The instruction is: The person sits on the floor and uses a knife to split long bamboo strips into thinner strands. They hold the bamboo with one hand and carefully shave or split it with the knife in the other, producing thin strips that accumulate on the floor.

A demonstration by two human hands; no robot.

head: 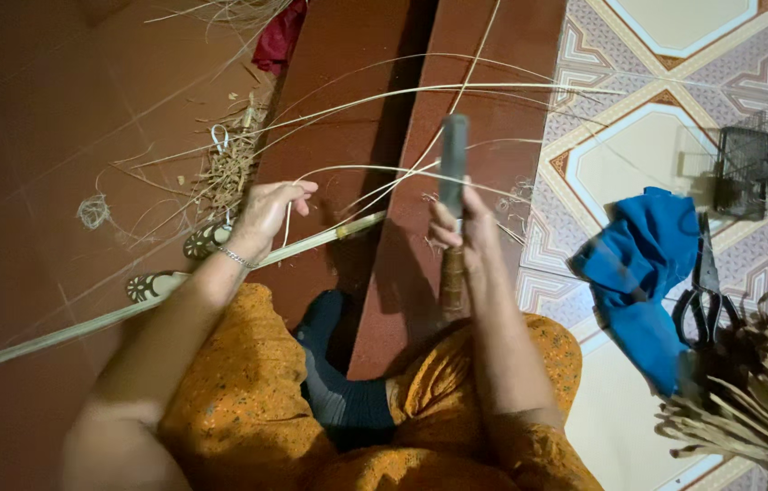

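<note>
The long pale bamboo strip [166, 305] lies slanting across the dark red floor [29, 109], from the lower left edge up to the middle of the view, and it passes just under the left hand [266, 211]; the fingers of this hand are curled narrow and they pinch a thin pale sliver [420, 89] that bends in a long arc to the right; other thin slivers curve beside it above the red step [484, 55]. The right hand [461, 227] is closed around the brown wooden handle of a large knife with a flat grey blade [453, 155]; the blade stands upright, pointing away from the person, and the slivers cross just beside it; I cannot tell if they touch the edge. A thin silver bracelet [235, 257] sits on the left wrist. The person sits in orange patterned clothes [248, 400], with a dark blue sock [334, 382] between the knees. Left of the left hand there is a heap of dry shavings [225, 168], and two patterned sandals [152, 286] lie near the strip. On the tiled floor with the geometric pattern [638, 145] at right lies a crumpled blue cloth [643, 273]; black scissors [704, 300] rest just beside it; a bundle of dry pale strips [766, 391] fills the lower right corner.
</note>
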